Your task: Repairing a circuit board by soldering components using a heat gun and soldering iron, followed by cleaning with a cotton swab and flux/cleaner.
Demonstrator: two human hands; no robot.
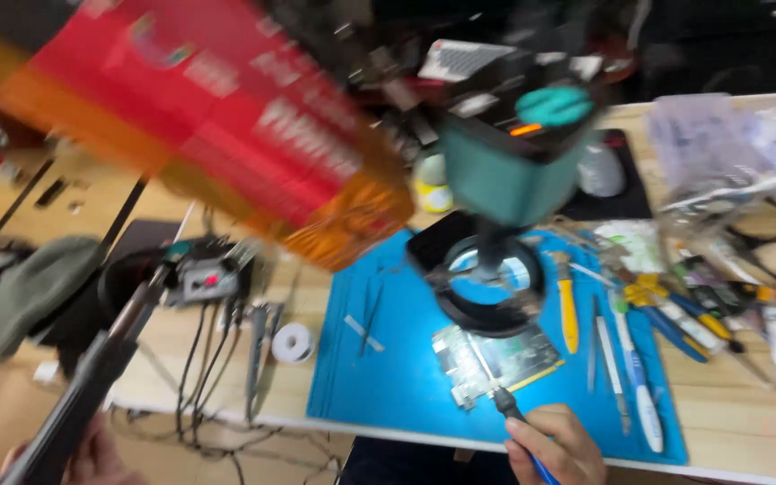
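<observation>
- Circuit board lies at lower centre of the frame on the blue mat, under the ring light so that it is lit.
- Right hand, bottom centre, has its fingers closed pen-style around a soldering iron, tip at the board's near edge.
- Left hand, bottom left, grips a dark hot-air wand, raised well clear of the board.
- Screwdrivers and tweezers lie in a row on the mat's right side, near the right hand.

I worked at an electronics repair bench — a blue silicone mat under a circuit board and a microscope. Screwdrivers, tweezers and a solder spool lay around.
</observation>
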